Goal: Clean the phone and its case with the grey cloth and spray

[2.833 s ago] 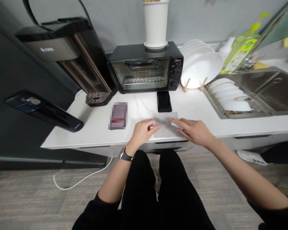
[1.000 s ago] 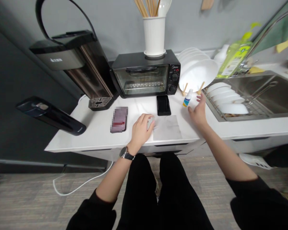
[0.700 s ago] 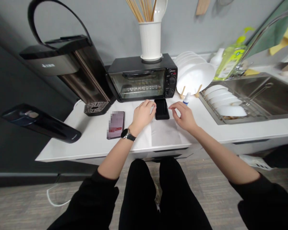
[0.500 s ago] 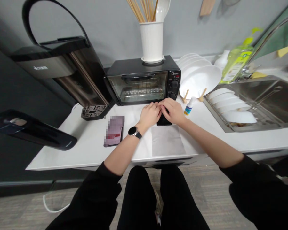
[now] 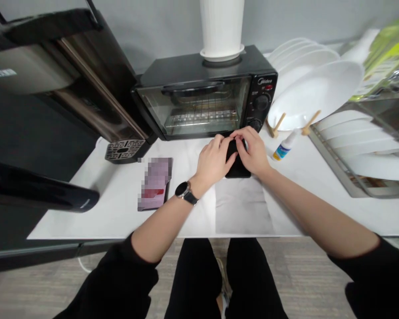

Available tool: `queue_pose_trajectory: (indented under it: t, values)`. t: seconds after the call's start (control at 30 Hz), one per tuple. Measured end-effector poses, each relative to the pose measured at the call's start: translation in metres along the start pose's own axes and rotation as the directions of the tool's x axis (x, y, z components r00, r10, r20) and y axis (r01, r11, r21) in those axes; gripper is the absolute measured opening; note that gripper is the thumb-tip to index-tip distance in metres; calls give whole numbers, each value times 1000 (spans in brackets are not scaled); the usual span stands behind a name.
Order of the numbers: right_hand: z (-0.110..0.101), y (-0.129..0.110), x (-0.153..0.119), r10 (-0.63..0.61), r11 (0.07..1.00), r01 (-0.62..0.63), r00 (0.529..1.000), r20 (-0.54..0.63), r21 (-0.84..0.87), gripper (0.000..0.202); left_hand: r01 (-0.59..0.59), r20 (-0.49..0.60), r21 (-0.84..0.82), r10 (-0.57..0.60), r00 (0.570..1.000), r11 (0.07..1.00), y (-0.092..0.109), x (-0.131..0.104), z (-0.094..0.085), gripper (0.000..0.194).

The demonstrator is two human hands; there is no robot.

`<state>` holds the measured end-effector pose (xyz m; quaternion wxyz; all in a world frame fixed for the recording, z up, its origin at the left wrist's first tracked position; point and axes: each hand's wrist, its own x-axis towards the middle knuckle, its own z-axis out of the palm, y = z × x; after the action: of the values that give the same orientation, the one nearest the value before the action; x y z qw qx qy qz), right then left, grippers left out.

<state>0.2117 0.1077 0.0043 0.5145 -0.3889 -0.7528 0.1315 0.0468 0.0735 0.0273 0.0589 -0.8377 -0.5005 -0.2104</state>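
Both hands met over a black phone (image 5: pixel 236 165) that lay on the white tabletop (image 5: pixel 119 208) just in front of the toaster oven (image 5: pixel 202 95): the left hand (image 5: pixel 214 160) curled its fingers onto the phone's left edge, and the right hand (image 5: pixel 252 150) closed over its far end, so the two together gripped it while its near end showed below them. Just near of the phone lay a pale grey cloth (image 5: pixel 242 206), flat on the tabletop and reaching to the near edge. As a judgement, a grip by the fingertips alone on a smooth, thin slab could slip, and the phone might drop back flat onto the hard surface or knock the oven's front, which stood close behind the knuckles. The small white bottle (image 5: pixel 285 146) with a blue and yellow label leaned just right of the right hand, beside the plate rack (image 5: pixel 310 93), and a stray wrist could tip it. The cloth, so close to the edge, might slide off if dragged. Of writing, only "Midea" showed on the oven (image 5: pixel 264 81); the bottle's label was too small to read, and the second phone (image 5: pixel 155 182) at left was blurred out.
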Motion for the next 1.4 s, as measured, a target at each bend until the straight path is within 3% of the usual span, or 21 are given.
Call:
queue_pose_trajectory:
  t: [0.17, 0.3, 0.47, 0.6, 0.77, 0.93, 1.2, 1.4]
  values:
    - [3, 6, -3, 67, 998, -67, 998, -10, -21, 39, 61, 68, -25, -59, 996, 998, -3, -10, 8, 57]
    - [5, 9, -6, 101, 994, -100, 995, 3, -44, 36, 71, 86, -59, -66, 994, 996, -6, -15, 16, 78]
    - [6, 16, -6, 108, 993, -106, 994, 26, -60, 29, 87, 134, -97, -73, 988, 992, -7, -14, 16, 55]
    - [5, 15, -7, 93, 993, -90, 995, 35, -73, 28, 119, 118, -92, -108, 987, 989, -10, -11, 15, 52]
    - [5, 10, -6, 44, 998, -41, 996, 72, -48, 27, 87, 92, -154, -74, 993, 984, -19, -6, 24, 83]
    - [3, 10, -5, 59, 998, -58, 997, 56, -3, 26, 96, 97, -245, -74, 992, 965, -28, -1, 26, 80]
    - [1, 5, -7, 100, 993, -101, 995, 22, 68, 23, 63, 130, -81, -52, 990, 995, -18, -5, 7, 88]
    - [2, 2, -7, 172, 971, -160, 984, -54, 179, 22, 36, 111, 26, -39, 993, 999, -16, -4, -2, 70]
